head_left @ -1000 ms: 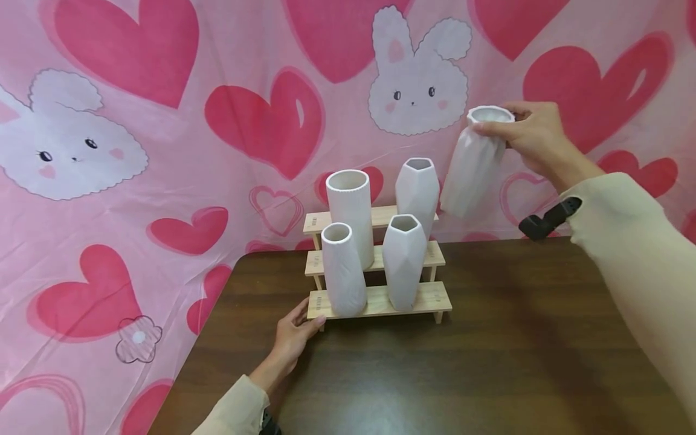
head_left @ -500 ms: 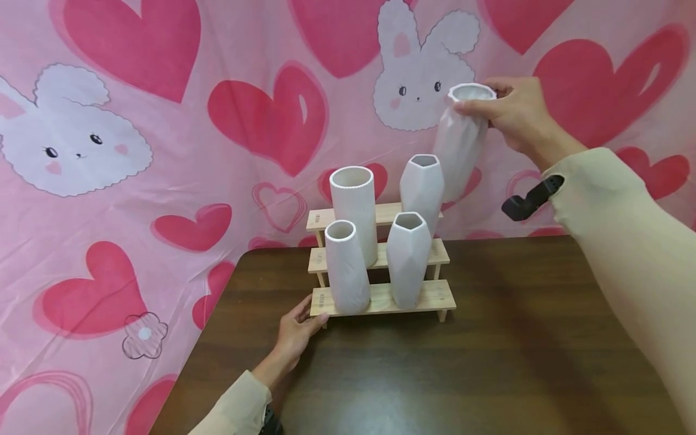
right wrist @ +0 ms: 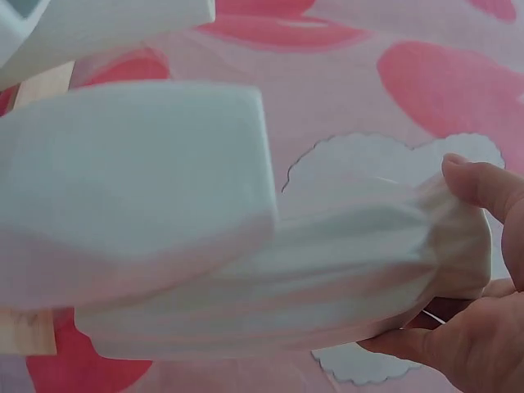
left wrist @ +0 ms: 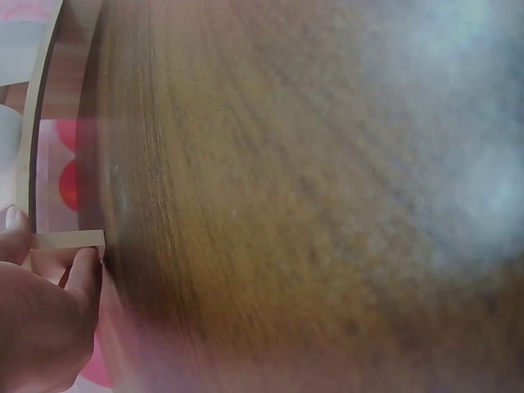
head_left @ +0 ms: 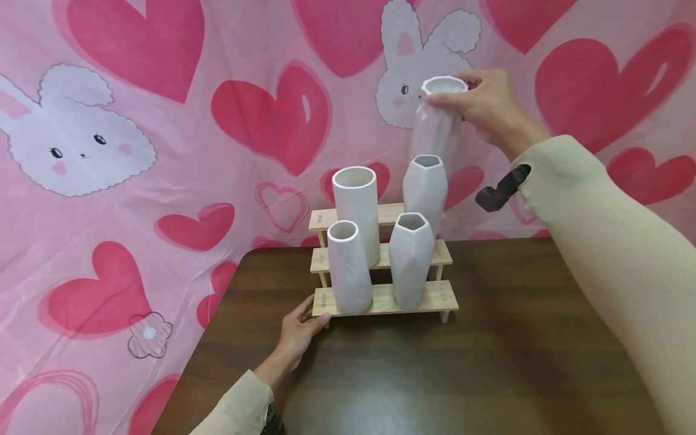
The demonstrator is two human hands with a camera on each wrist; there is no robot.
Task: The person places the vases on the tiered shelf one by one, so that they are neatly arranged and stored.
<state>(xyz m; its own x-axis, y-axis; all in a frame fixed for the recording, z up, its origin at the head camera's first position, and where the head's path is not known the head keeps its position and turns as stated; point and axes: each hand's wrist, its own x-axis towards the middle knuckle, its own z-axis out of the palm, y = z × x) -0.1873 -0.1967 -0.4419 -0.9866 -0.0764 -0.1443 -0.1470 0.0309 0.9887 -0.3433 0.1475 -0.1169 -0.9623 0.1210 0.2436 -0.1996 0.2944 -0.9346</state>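
Note:
My right hand [head_left: 492, 109] grips a white pleated vase [head_left: 435, 130] by its neck, thumb at the rim. This vase is in the air above the top tier, partly hidden behind a faceted vase [head_left: 426, 184]. In the right wrist view the pleated vase [right wrist: 352, 270] lies across the picture, with the hand [right wrist: 483, 327] round its neck. My left hand [head_left: 295, 333] holds the left end of the three-tier wooden stand [head_left: 382, 296] at its lowest shelf. Up close, the left wrist view shows thumb and fingers about the shelf end and its leg [left wrist: 70, 239].
On the lowest shelf stand a round tapered vase [head_left: 350, 278] and another faceted vase [head_left: 410, 266]. A tall cylindrical vase [head_left: 356, 211] stands on the middle shelf. The stand sits on a dark wooden table [head_left: 370, 374] before a pink heart-and-rabbit cloth [head_left: 179, 157].
My right hand has carried the pleated vase leftward and up, from right of the stand to behind the faceted vase. The vase has become more upright. The left hand keeps its hold.

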